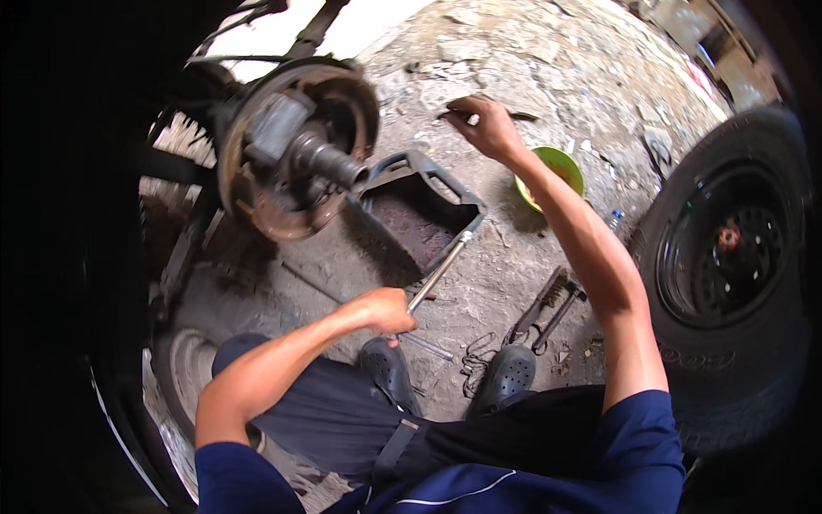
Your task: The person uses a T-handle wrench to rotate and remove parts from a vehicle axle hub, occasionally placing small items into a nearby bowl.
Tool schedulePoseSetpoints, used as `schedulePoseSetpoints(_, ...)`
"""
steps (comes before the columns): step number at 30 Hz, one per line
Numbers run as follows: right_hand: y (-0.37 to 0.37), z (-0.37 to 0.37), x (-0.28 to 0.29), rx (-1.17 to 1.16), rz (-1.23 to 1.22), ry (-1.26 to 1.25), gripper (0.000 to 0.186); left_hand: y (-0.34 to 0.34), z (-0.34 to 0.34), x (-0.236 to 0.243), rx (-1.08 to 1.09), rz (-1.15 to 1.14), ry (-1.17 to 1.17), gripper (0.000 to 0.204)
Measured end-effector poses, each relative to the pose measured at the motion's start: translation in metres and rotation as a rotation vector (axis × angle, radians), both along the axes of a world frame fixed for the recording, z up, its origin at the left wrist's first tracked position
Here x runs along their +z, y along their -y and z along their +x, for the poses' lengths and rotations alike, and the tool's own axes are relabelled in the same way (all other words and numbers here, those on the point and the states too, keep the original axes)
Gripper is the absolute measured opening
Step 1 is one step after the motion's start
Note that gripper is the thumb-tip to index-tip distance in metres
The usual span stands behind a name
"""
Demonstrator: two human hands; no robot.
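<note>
My left hand (pixel 387 313) is closed round a long steel bar with a socket end (pixel 443 267), its upper tip near the edge of a cut-open dark plastic container (pixel 409 221). My right hand (pixel 490 128) is raised above the floor, its fingers curled on a small dark object that I cannot make out. At the upper left is a rusty wheel hub with a backing plate (pixel 330 161) and a protruding spindle. A green bowl (pixel 558 163) sits behind my right forearm, partly hidden by it.
A tyre on a black rim (pixel 728 360) stands at the right. Metal tools (pixel 544 313) and a loose cord (pixel 475 364) lie by my shoes. A thin rod (pixel 312 283) lies left of centre on the rough stone floor, and another wheel (pixel 175 360) is low on the left.
</note>
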State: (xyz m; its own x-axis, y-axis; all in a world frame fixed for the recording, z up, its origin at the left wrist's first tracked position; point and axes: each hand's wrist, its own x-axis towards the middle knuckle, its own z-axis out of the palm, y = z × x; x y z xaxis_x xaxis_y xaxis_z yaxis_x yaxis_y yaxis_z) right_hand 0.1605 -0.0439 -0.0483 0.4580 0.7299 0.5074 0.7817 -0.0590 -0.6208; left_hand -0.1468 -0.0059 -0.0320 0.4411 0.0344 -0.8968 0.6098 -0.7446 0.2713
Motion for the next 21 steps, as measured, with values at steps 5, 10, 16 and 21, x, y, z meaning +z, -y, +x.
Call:
schedulePoseSetpoints(5, 0.099, 0.088, -0.064, -0.436, -0.496, -0.304, 0.027, 0.003, -0.005, -0.01, -0.023, 0.012, 0.094, 0.035)
schedulePoseSetpoints(10, 0.169, 0.115, -0.167, -0.731, -0.82, -0.518, 0.03, 0.016, 0.014, 0.004, 0.048, 0.013, 0.051, 0.035)
schedulePoseSetpoints(16, 0.182, 0.099, -0.199, -0.769, -0.925, -0.529, 0.03, 0.021, 0.029, -0.005, 0.063, -0.009, 0.091, 0.034)
schedulePoseSetpoints(21, 0.168, 0.081, -0.17, -0.74, -0.968, -0.422, 0.027, 0.027, 0.042, 0.005, 0.113, -0.005, 0.107, 0.034)
